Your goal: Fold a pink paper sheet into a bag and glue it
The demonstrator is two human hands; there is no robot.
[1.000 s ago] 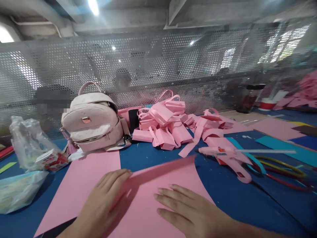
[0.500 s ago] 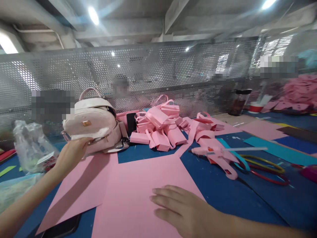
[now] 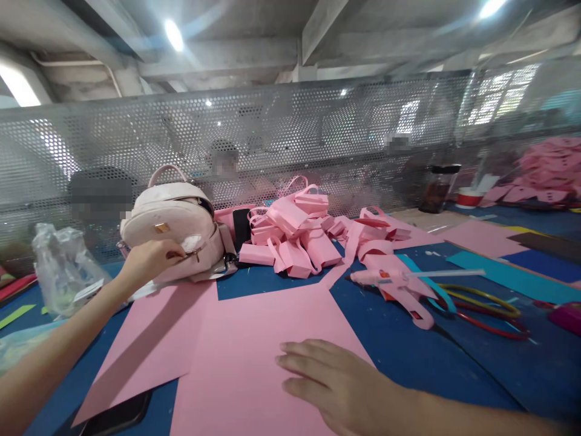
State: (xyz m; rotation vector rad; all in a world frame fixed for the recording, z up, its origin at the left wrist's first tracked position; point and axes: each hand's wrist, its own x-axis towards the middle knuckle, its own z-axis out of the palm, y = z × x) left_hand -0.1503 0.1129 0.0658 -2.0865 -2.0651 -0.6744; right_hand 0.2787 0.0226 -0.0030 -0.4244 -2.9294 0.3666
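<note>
At the front pocket of a cream backpack (image 3: pixel 177 213), my left hand (image 3: pixel 152 257) has its fingers curled together. The fingertips are at the pocket's zipped opening, and what they pinch is hidden. A small metal zip pull (image 3: pixel 196 253) hangs just right of them. My right hand (image 3: pixel 329 378) lies flat, fingers stretched out, on a large pink sheet (image 3: pixel 236 339). Another pink sheet (image 3: pixel 149 339) is under my left forearm. Part of a dark phone (image 3: pixel 120 415) shows beneath that sheet's lower edge.
A heap of folded pink paper pieces (image 3: pixel 295 227) sits right of the backpack. A pink glue gun (image 3: pixel 394 284) with its cord lies nearer me, beside scissors (image 3: pixel 490 309). A clear plastic bag (image 3: pixel 63 272) stands left. Behind rises a perforated metal screen (image 3: pixel 281 133), with people beyond.
My left hand has shifted slightly right along the backpack's pocket opening, fingertips closer to the zip pull. The right hand stays in place on the pink sheet.
</note>
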